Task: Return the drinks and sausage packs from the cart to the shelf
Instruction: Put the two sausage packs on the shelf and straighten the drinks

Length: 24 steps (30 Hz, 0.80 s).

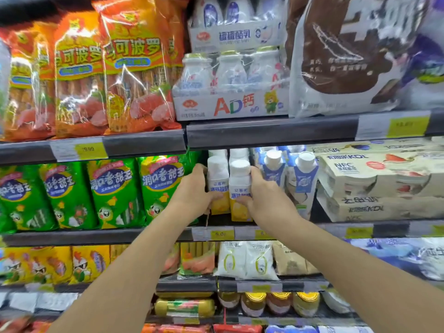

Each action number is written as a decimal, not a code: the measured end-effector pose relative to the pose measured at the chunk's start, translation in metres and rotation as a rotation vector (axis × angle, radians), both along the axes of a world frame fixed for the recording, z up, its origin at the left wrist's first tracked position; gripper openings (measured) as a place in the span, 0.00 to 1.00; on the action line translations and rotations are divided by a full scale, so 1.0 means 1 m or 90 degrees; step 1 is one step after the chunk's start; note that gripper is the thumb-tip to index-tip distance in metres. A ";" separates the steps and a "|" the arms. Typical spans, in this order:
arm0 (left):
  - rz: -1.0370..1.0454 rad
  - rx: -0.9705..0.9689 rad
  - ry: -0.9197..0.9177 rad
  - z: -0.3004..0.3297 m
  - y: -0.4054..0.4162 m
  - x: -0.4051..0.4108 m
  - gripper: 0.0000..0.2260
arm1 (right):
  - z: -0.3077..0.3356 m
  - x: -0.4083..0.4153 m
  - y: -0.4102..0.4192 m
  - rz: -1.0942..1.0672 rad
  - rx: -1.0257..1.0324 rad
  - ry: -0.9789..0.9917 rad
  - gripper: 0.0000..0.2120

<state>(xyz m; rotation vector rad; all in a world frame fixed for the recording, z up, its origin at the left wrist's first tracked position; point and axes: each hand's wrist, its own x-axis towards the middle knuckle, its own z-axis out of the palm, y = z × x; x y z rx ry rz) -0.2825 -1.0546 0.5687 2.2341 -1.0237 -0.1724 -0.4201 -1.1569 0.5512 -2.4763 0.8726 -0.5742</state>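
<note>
Two white drink bottles with yellow lower labels stand side by side on the middle shelf [144, 234]. My left hand [194, 191] grips the left bottle [217, 179] from its left side. Around the right side of the right bottle [239, 181], my right hand [266, 193] is wrapped. More white bottles of the same kind stand behind them. Green sausage packs [115, 191] fill the same shelf to the left, and orange sausage packs [81, 75] stand on the shelf above. The cart is out of view.
Blue-and-white cartons [302, 181] stand right beside the bottles, with boxed multipacks [374, 186] further right. An AD drink multipack [228, 87] and a large brown-and-white bag [348, 51] sit on the upper shelf. Lower shelves hold yellow sausage packs [48, 263], white pouches [247, 260] and jars [278, 304].
</note>
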 end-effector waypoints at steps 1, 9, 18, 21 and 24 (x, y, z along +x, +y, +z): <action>-0.009 0.004 0.007 0.001 0.001 0.000 0.23 | 0.000 0.001 0.001 -0.008 0.003 0.000 0.22; -0.047 0.008 0.038 0.003 0.013 0.002 0.22 | 0.003 0.010 0.005 -0.066 0.021 0.013 0.20; -0.067 -0.034 0.075 0.000 0.018 0.003 0.23 | -0.002 0.016 0.009 -0.105 0.075 0.009 0.23; -0.063 -0.038 0.097 -0.004 0.019 0.003 0.22 | -0.013 0.015 0.014 -0.110 0.087 0.027 0.27; -0.063 -0.035 0.125 -0.015 0.019 0.001 0.18 | -0.022 0.012 0.017 -0.112 0.097 0.014 0.26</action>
